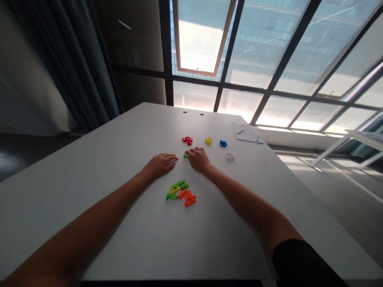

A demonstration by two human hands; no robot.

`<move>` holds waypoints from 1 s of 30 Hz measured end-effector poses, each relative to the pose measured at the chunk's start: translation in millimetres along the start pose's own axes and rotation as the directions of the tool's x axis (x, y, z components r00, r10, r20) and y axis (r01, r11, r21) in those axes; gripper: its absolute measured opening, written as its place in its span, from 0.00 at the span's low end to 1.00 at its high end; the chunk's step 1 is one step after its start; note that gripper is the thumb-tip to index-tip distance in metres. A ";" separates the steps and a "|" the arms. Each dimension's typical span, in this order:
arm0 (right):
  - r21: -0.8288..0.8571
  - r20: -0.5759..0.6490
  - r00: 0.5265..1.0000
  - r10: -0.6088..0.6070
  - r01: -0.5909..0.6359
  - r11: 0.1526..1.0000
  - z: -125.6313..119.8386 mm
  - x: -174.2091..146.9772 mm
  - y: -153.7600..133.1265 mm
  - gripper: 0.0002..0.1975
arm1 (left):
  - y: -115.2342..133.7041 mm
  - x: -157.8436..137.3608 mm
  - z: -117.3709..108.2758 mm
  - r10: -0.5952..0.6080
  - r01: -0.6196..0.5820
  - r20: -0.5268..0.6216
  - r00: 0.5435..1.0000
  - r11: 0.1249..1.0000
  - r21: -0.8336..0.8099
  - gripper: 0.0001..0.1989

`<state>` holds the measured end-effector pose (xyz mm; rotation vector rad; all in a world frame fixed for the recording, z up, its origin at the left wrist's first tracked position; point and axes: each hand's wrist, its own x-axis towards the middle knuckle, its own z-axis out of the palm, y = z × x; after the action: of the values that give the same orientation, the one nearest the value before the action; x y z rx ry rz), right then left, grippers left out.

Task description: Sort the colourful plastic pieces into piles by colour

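Note:
My left hand (161, 164) lies on the white table with its fingers stretched out and nothing in them. Just to its right, my right hand (198, 158) is bent over a small green plastic piece (186, 156), touching it; part of the piece is hidden under the fingers. Nearer to me is a loose pile of green pieces (180, 184), a yellow piece (174, 189) and orange pieces (187, 197). Beyond the hands sit a red cluster (187, 140), a yellow cluster (208, 141), a blue cluster (223, 143) and a white cluster (229, 157).
The white table (119, 139) reaches toward tall windows. Paper sheets (243, 131) with pens rest near its right edge. Two round holes sit at the far end. A dark curtain (74, 59) hangs at left, and another white table (366, 137) stands at right.

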<state>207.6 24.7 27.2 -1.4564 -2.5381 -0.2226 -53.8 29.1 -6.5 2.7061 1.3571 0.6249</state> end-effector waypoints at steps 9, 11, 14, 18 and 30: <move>0.075 -0.095 0.991 0.091 -0.084 0.994 15.7 20.6 -1.5 0.23 | 0.3 -0.3 -0.3 0.009 -0.009 -0.002 1.000 1.000 -0.001 0.23; 0.167 -0.135 0.989 0.059 -0.036 0.985 15.3 5.7 0.0 0.21 | 1.2 -0.3 -0.3 0.005 -0.005 -0.002 1.000 1.000 0.007 0.23; 0.398 -0.203 0.976 -0.085 0.162 0.903 9.0 -24.4 -0.6 0.15 | 2.9 -0.5 -0.6 0.005 -0.005 0.006 1.000 1.000 0.014 0.22; 0.613 -0.278 0.888 -0.365 0.457 0.645 -5.3 -61.9 -7.7 0.16 | 4.1 -0.8 -0.8 0.002 -0.002 -0.004 1.000 1.000 0.015 0.21; 0.429 -0.146 0.934 -0.326 0.357 0.830 -9.7 -67.8 4.2 0.09 | 6.9 0.2 -4.5 -0.006 0.006 0.004 1.000 1.000 0.018 0.21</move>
<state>245.5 -32.0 19.5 -0.8036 -2.5461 0.2521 -50.2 24.4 -0.8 2.7140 1.3764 0.6100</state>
